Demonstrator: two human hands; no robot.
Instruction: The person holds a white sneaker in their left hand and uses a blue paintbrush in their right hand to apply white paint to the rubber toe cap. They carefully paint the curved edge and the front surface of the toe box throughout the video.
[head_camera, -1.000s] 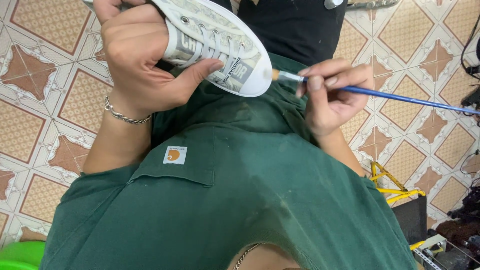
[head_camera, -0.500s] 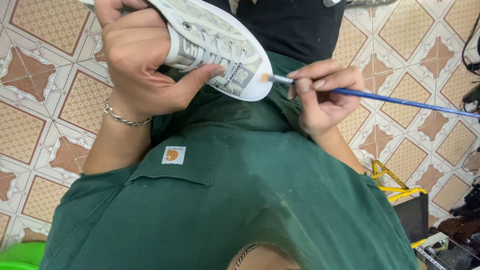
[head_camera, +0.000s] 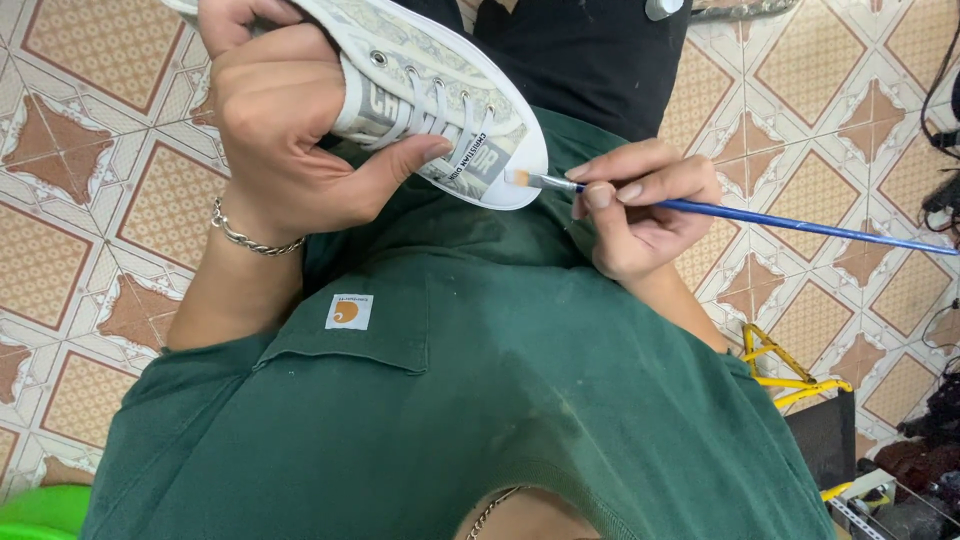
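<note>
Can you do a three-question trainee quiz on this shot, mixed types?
1. True or false: the left hand grips the sneaker.
2. The right hand holds: A) a rag B) a blue-handled paintbrush C) scissors.
3. Where is the brush tip? At the sneaker's white ___ cap.

Key: 1 true; 2 B; 3 toe.

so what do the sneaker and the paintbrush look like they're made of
Sneaker: patterned woven fabric upper, probably canvas, with a smooth white rubber-looking toe rim and white laces. Paintbrush: glossy blue handle, wood or plastic, shiny metal ferrule, pale flat bristles, likely synthetic.
</note>
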